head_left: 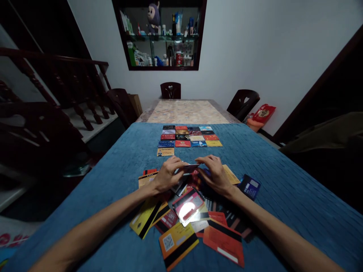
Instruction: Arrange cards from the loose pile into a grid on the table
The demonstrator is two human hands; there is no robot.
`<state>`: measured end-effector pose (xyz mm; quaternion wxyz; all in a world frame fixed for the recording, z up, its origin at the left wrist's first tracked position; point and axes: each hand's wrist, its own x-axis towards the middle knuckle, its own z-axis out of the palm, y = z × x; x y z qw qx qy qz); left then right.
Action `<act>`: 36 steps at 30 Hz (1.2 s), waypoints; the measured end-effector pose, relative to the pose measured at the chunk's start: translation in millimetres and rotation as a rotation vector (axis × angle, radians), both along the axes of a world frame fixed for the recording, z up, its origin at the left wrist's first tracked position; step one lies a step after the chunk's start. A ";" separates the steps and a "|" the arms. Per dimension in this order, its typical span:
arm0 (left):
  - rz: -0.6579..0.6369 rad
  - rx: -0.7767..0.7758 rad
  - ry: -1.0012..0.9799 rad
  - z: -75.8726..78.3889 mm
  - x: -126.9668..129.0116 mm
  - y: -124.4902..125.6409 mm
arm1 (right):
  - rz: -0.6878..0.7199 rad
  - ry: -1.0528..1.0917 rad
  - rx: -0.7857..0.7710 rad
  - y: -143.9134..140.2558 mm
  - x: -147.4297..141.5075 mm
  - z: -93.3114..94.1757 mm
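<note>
Above the loose heap of plastic cards [195,219] at the near edge of the blue ribbed cloth covering the tabletop [283,173], both bare hands meet on one thin, pale-edged plastic card [189,166]. Left hand [168,174]: fingers curled, its grip pinching the card's left end between thumb and fingertips. Right hand [216,174]: palm down, fingers bent over the card's right end; whether its grip truly pinches the card or only steadies it cannot be told from this view. The card is held just above the heap, nearly flat, long axis running left to right across the person's body, one long edge toward the camera; its printed face is too foreshortened to read.

Judged step: one card has been lifted from the heap and is being squared between the hands, not yet set down. Beyond the hands lies a tidy grid of face-up cards [189,136] in rows, with a single yellow card [165,152] starting an incomplete nearest row. The next move would likely call for carrying the card forward, keeping the long axis crosswise to match the grid, and laying it just beside the yellow card without nudging its neighbours.

Background: dark wooden chairs [243,102], wall cabinet with bottles [161,36].
</note>
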<state>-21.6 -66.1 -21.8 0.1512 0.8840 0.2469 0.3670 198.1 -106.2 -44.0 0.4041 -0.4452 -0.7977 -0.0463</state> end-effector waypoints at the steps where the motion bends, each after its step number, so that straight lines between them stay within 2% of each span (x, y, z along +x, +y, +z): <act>1: 0.006 -0.012 -0.032 0.1 0.5 -0.6 | -0.004 -0.004 -0.025 0.6 0.5 -1.7; 7: 0.056 -0.076 -0.166 -1.7 4.1 -3.9 | 0.031 -0.045 -0.139 3.0 -1.0 -9.7; 13: 0.095 -0.096 -0.171 -5.9 3.2 -2.8 | 0.042 0.063 -0.200 4.0 -1.1 -11.7; 19: 0.130 -0.100 -0.135 -10.6 1.4 4.7 | 0.029 0.131 -0.126 5.4 1.2 -15.2; 30: 0.152 -0.089 -0.129 -8.5 0.1 5.1 | 0.038 -0.054 0.053 6.8 3.0 -14.5; 36: 0.174 -0.106 -0.138 -10.4 -0.1 6.4 | -0.011 -0.132 0.151 7.0 2.4 -14.4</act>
